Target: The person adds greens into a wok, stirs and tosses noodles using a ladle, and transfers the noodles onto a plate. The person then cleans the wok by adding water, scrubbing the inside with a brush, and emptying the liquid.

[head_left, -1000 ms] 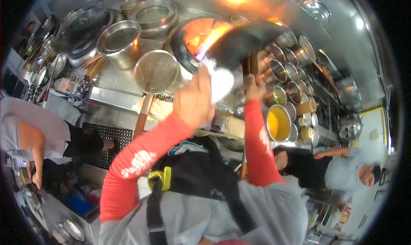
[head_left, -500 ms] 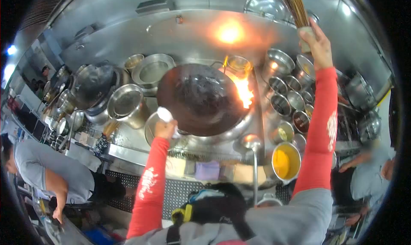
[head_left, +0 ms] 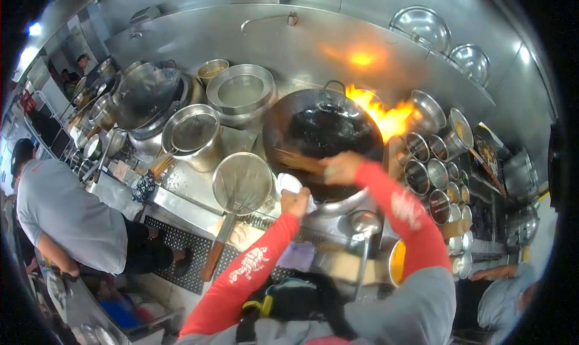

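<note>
A large dark wok [head_left: 329, 125] sits on the burner, its inside wet and shiny, with flames [head_left: 389, 119] rising past its right rim. My right hand [head_left: 342, 167] is wrapped around the grip of a bamboo wok brush [head_left: 301, 162], whose bristles are down inside the left part of the wok. At the wok's near left edge, my left hand [head_left: 295, 202] is closed on a folded white cloth [head_left: 289, 183]. Whether the cloth covers a wok handle is hidden. Left of that hand lies a round mesh strainer [head_left: 242, 182] with a wooden handle.
A ladle [head_left: 365, 223] lies on the front ledge, beside a pot of yellow contents [head_left: 397, 262]. Several metal cups [head_left: 417, 176] stand right of the flames. Left are a steel pot with a sieve [head_left: 192, 131] and another wok [head_left: 148, 98]. Co-workers [head_left: 72, 215] stand at both sides.
My right hand has brought the brush down from high at the right into the wok. The wok, tilted before, now lies more level with its inside showing. The strainer has come into fuller view.
</note>
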A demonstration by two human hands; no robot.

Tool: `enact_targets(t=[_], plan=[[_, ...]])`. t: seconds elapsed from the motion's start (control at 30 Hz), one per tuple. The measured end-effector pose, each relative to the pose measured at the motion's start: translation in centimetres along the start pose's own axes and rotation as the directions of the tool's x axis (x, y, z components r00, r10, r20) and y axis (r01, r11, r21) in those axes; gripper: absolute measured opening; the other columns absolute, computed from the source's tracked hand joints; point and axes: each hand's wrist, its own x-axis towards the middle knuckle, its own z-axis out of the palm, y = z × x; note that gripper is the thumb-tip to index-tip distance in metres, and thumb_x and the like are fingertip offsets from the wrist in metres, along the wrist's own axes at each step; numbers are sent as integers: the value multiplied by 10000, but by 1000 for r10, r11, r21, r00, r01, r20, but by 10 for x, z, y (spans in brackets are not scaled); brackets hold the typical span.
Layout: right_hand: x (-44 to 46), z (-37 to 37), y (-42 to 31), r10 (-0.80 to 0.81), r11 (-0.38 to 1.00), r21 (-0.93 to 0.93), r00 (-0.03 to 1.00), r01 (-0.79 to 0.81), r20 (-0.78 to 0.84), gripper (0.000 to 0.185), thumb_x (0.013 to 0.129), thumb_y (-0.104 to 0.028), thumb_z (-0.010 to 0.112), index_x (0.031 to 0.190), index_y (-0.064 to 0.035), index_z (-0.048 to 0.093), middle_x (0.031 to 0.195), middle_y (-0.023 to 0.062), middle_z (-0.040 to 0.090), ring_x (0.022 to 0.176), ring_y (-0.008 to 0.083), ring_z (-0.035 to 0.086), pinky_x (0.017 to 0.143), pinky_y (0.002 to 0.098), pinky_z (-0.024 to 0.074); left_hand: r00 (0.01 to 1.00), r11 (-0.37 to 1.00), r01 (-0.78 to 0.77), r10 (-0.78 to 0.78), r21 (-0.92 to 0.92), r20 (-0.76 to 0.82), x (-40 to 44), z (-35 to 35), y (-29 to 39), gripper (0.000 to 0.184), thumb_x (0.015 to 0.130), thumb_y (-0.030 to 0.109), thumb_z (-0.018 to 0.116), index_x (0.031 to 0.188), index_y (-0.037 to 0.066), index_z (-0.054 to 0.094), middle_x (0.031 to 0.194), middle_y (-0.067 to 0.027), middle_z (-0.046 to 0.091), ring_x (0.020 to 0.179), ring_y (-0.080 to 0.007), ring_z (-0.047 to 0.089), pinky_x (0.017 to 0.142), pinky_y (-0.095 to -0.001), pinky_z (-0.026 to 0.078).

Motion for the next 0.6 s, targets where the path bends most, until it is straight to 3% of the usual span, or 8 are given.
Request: enact_targets(t=[0.07, 0.2, 0.23, 0.37, 0.43, 0.5, 0.57, 0.6], plan=[[15, -30, 100, 522, 735, -409, 837, -540, -166, 379, 770, -263, 630, 1087, -58, 661, 963, 176, 685, 779, 317, 689, 715, 417, 558, 1000, 999, -9, 8, -51, -17, -4, 3, 4, 199, 765, 159, 609, 772, -20, 523, 675, -126, 580, 519, -220, 595, 399, -358, 474], [50, 14, 76, 692, 662, -71, 644, -747, -326, 335, 810, -240, 550, 1083, -62, 628, 986, 213, 674, 899, 356, 671, 785, 448, 542, 992, 998, -47, 43, -35, -116, -1, 13, -23, 301, 757, 199, 618, 856, -63, 506, 773, -166, 582, 657, -263, 598, 535, -372, 463], [42, 18, 20, 485, 850, -193, 871, -491, -80, 336, 801, -232, 551, 1091, -81, 628, 1010, 223, 664, 971, 385, 639, 863, 452, 509, 999, 999, 29, -31, -42, -37, -7, 6, -18, 415, 750, 236, 630, 936, -107, 487, 883, -221, 596, 796, -298, 604, 683, -376, 471], [-6, -16, -6, 13, 987, 161, 996, -27, 92, 578, 696, -348, 726, 1225, -142, 621, 1023, 189, 673, 912, 363, 655, 835, 409, 515, 998, 999, -36, 34, 30, 45, 0, -1, -10, 542, 743, 280, 646, 1011, -154, 463, 985, -280, 606, 930, -336, 610, 831, -383, 478], [0, -72, 59, 368, 868, -424, 909, -260, 196, 448, 688, -334, 735, 1082, -128, 685, 1002, 169, 683, 941, 355, 652, 857, 405, 510, 998, 999, 27, -30, 46, 49, -2, 0, -8, 564, 743, 302, 646, 1010, -157, 456, 986, -296, 599, 936, -345, 608, 837, -392, 473], [23, -42, 97, 610, 664, -92, 608, -742, -508, 399, 739, -319, 657, 1094, -138, 684, 967, 200, 683, 895, 342, 663, 827, 406, 525, 999, 1000, 10, -10, 9, -41, -5, 6, -6, 442, 742, 259, 637, 917, -117, 485, 880, -237, 590, 797, -300, 589, 708, -381, 461], [40, -20, 90, 637, 641, -98, 599, -761, -485, 383, 775, -308, 590, 1116, -153, 675, 960, 228, 676, 886, 336, 666, 819, 411, 529, 976, 995, -99, 92, -28, -200, -3, 16, -18, 253, 740, 179, 626, 772, -56, 536, 712, -137, 580, 583, -228, 564, 508, -357, 449], [42, 13, 59, 586, 739, -320, 800, -593, -127, 389, 786, -304, 563, 1132, -161, 666, 970, 240, 670, 899, 338, 664, 825, 415, 527, 953, 986, -163, 153, -17, -261, -2, 20, -26, 202, 740, 154, 623, 719, -35, 554, 650, -105, 576, 510, -205, 556, 440, -348, 445]])
